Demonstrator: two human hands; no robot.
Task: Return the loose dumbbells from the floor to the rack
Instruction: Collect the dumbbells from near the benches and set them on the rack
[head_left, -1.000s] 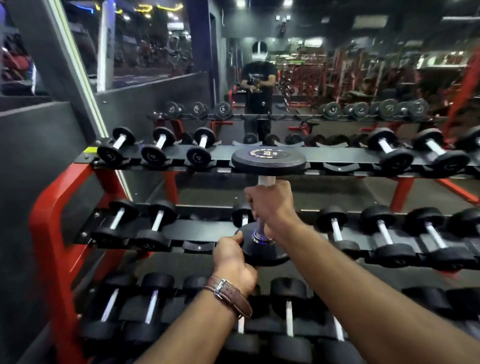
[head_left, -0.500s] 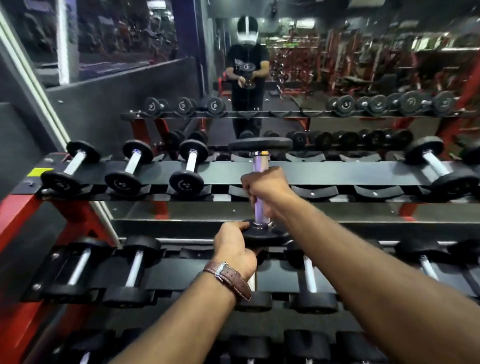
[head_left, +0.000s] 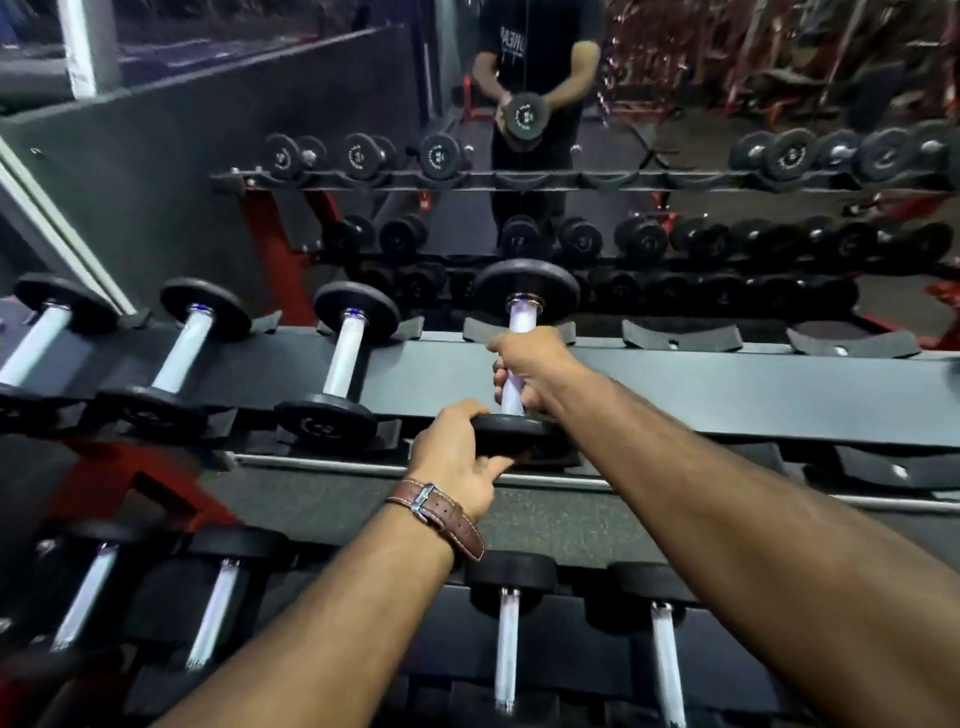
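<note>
— Where's the dumbbell (head_left: 524, 312)?
— Lying across the rack's (head_left: 727, 384) top shelf. Right hand (head_left: 530, 371) fingers wrap its handle; left hand (head_left: 457, 457) fingers curl round the near plate (watch strap (head_left: 441, 512) showing).

Dim gym light, motion blur, wide-angle edge distortion

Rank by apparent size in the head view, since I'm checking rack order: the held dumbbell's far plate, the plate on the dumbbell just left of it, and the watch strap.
1. Held dumbbell's far plate
2. Left neighbour's far plate, somewhat smaller
3. Watch strap, though it is nearer the camera
</note>
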